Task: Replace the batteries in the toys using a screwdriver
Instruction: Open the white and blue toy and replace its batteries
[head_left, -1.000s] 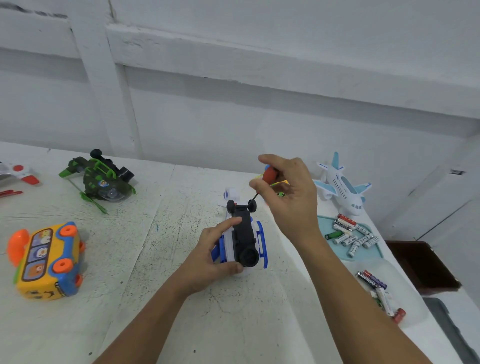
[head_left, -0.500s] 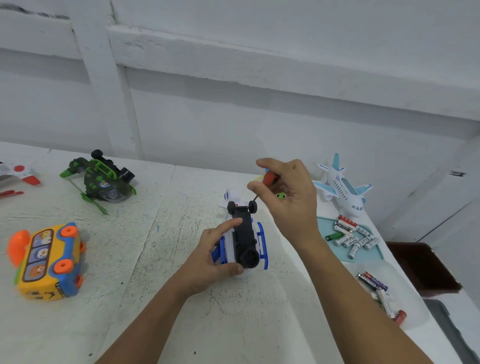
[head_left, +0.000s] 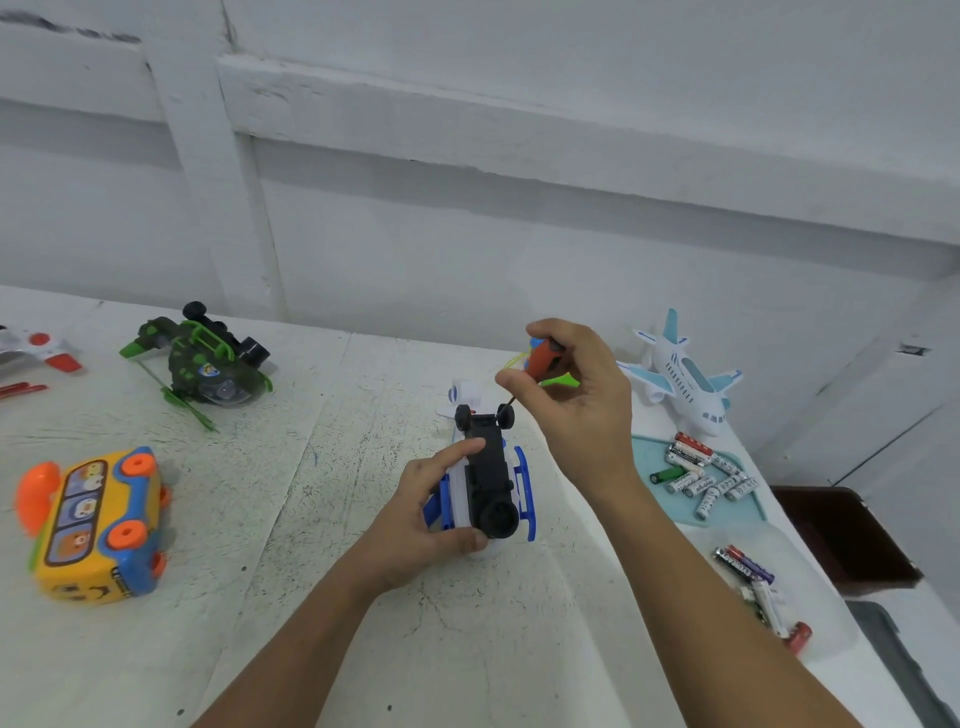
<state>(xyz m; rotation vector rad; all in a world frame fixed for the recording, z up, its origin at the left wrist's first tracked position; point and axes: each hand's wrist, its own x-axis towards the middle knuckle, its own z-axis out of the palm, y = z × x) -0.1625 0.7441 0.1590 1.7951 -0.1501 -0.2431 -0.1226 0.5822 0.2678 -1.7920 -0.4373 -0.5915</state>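
Observation:
A white and blue toy helicopter (head_left: 491, 480) lies upside down on the table, its black underside with small wheels facing up. My left hand (head_left: 428, 512) grips its near left side, index finger laid on the black base. My right hand (head_left: 571, 402) pinches a small red-handled screwdriver (head_left: 540, 358); the thin shaft points down to the far end of the black base, near the right wheel. Loose batteries (head_left: 698, 475) lie on a teal tray (head_left: 644, 452) to the right.
A white and light-blue toy plane (head_left: 685, 382) stands behind the tray. More batteries (head_left: 753, 577) lie on a clear lid at the right. A green toy helicopter (head_left: 205, 358) and a yellow toy bus (head_left: 93, 525) sit at the left. A dark bin (head_left: 841, 535) is past the table's right edge.
My right hand has turned slightly on the screwdriver handle, staying over the toy's far end. My left hand and the toy have kept still.

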